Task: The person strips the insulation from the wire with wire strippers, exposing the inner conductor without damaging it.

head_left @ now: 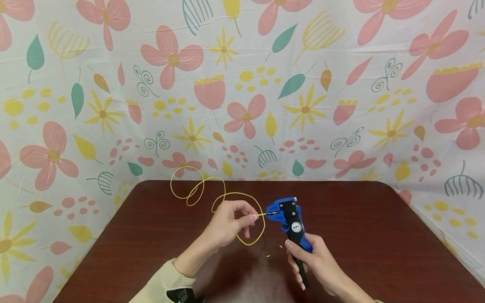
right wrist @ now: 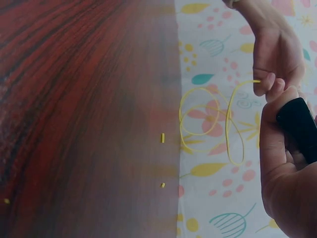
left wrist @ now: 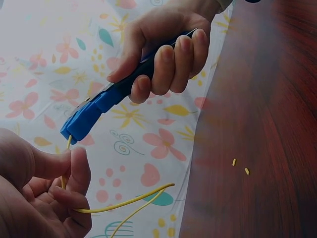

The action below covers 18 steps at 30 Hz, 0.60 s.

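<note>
My left hand [head_left: 227,223] pinches a thin yellow wire [head_left: 248,244] close to its end, between thumb and fingers. That end runs into the head of a blue and black wire stripper [head_left: 291,212]. Wrapped round the stripper's handles is my right hand [head_left: 316,261], holding the tool upright and slightly tilted. In the left wrist view the wire enters the blue nose of the wire stripper [left wrist: 86,119], just beyond the left fingertips. The right wrist view shows only the black handle [right wrist: 299,121] in my right palm; the tool's head is out of sight there.
Small yellow insulation bits [head_left: 267,256] lie on the dark red-brown table [head_left: 360,219] below the hands. The rest of the wire loops loosely toward the table's far left edge. Behind it hangs a flower-patterned cloth [head_left: 246,147].
</note>
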### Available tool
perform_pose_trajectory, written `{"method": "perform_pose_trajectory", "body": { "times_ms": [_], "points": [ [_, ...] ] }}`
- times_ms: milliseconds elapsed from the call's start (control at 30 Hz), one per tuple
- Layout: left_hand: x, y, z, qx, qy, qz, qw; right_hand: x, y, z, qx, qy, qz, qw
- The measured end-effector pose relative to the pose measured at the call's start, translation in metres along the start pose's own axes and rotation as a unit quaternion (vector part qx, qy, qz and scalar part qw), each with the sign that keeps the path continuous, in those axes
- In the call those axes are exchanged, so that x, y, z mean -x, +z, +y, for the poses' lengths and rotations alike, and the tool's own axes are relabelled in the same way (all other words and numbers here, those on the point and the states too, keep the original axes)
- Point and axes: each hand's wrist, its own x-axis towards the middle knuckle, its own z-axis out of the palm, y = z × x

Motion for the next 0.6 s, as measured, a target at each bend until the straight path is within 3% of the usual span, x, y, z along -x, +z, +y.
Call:
{"method": "perform_pose_trajectory", "body": {
  "times_ms": [600],
  "points": [
    [-0.0006, 0.0009, -0.0003, 0.004, 0.0, 0.0, 1.0, 0.0013, 0.0002, -0.0003, -0.003, 0.007, 0.005, 1.0]
  ]
}}
